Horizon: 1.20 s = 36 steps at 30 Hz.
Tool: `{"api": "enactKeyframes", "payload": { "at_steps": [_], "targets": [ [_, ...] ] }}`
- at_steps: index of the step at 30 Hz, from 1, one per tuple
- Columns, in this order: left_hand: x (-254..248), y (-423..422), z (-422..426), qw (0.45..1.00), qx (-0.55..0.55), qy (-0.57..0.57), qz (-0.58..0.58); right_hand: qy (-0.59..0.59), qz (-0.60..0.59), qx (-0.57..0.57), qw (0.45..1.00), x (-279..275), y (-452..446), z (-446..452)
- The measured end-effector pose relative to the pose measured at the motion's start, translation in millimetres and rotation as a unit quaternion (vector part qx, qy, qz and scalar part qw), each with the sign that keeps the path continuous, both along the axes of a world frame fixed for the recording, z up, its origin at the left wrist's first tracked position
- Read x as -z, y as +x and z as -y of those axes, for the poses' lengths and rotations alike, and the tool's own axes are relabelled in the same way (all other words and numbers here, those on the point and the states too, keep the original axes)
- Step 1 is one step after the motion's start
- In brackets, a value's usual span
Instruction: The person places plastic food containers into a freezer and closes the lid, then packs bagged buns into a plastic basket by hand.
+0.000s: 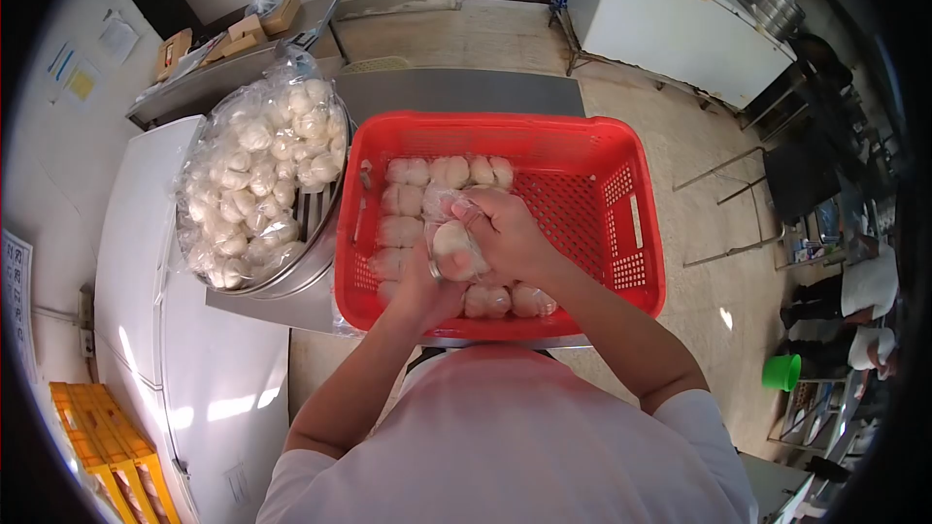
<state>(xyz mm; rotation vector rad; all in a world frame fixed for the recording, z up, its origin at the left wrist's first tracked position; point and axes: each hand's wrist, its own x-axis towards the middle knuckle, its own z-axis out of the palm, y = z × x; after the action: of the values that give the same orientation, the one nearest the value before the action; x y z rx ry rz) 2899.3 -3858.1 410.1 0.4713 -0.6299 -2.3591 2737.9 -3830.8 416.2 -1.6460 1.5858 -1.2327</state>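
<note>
Both my hands are over a red plastic crate point(505, 120), closed on a clear plastic bag of white buns point(452, 245). My right hand point(509, 235) grips the bag's upper right side, near its gathered plastic. From the lower left, my left hand point(425, 283) supports the same bag; some of its fingers are hidden. Below, bagged buns point(402, 200) lie in rows along the crate's left side, far side and near edge. To the left, a round metal pan point(291, 280) holds a heap of bagged white buns point(254, 165).
The crate and pan stand on a grey table point(456, 90). A white chest freezer point(670, 24) is at the back right, with a dark chair point(802, 175) nearer. Cardboard boxes point(245, 32) lie on a side table. Orange crates point(109, 439) stand lower left; people are far right by a green bucket point(781, 372).
</note>
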Motion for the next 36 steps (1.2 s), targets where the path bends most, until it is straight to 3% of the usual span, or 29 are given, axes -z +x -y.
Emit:
{"api": "enactKeyframes", "payload": {
  "at_steps": [2,6,9,11,13,16,18,21,23,24,26,29,30,36],
  "targets": [
    [2,-2,-9,0.994,-0.001,-0.108,0.026,0.07,0.036,0.004,0.997,-5,-6,-6],
    [21,-8,-2,0.988,0.046,-0.049,0.136,0.196,0.254,0.001,0.947,-10,-13,-17],
    [23,-19,1,0.986,0.096,0.021,0.137,0.028,0.042,-0.032,0.998,0,-20,-31],
    [29,-23,4,0.975,0.19,0.041,0.111,-0.066,-0.142,-0.039,0.987,-10,-27,-45],
    [14,-28,8,0.961,0.246,0.069,0.11,-0.069,-0.233,-0.04,0.969,-22,-36,-56],
    [-13,-46,14,0.945,0.293,0.099,0.102,0.027,-0.205,0.0,0.978,-33,-54,-67],
    [-11,-61,23,0.933,0.321,0.042,0.155,0.049,-0.144,0.067,0.986,-43,-66,-71],
    [13,-73,31,0.872,0.333,-0.192,0.302,0.297,-0.238,0.107,0.919,-28,-114,-71],
    [25,-73,22,0.796,0.291,-0.379,0.371,0.47,-0.215,-0.065,0.854,-14,-134,-67],
    [25,-72,18,0.798,0.3,-0.365,0.374,0.545,-0.198,-0.15,0.801,-3,-140,-68],
    [22,-68,11,0.802,0.315,-0.333,0.383,0.59,-0.155,-0.206,0.765,69,-146,-84],
    [27,-65,5,0.816,0.294,-0.318,0.382,0.481,-0.267,-0.208,0.809,163,-159,-114],
    [30,-62,6,0.83,0.287,-0.31,0.365,0.59,-0.208,-0.228,0.746,130,-150,-99],
    [47,-42,9,0.87,0.231,-0.29,0.325,0.573,-0.117,-0.19,0.788,113,-138,-88]
  ]
}}
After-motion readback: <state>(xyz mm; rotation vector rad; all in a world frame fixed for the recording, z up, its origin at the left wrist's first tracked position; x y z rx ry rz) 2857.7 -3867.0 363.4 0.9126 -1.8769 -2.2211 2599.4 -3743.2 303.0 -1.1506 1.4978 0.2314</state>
